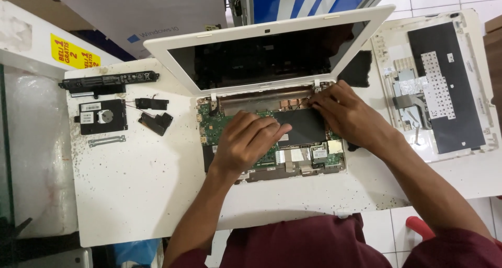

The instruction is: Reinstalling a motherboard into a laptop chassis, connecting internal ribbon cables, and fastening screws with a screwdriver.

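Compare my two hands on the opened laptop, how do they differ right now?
The left hand lies over the green circuit board, fingers curled and pointing right; the right hand reaches farther back, fingertips at the hinge edge below the screen. The left covers the board's middle; the right lies over the black panel's corner. Both rest inside the open laptop base.

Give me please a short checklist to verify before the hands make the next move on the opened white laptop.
1. Battery out of the laptop: ok, long black battery lies apart on the white table.
2. Keyboard cover removed: ok, keyboard cover lies upside down at right.
3. Green board exposed: ok.
4. Left hand rests on the board: ok.
5. Right hand fingers at the hinge strip: ok; any tool or screw held: cannot tell.
6. Small speakers kept apart: ok.
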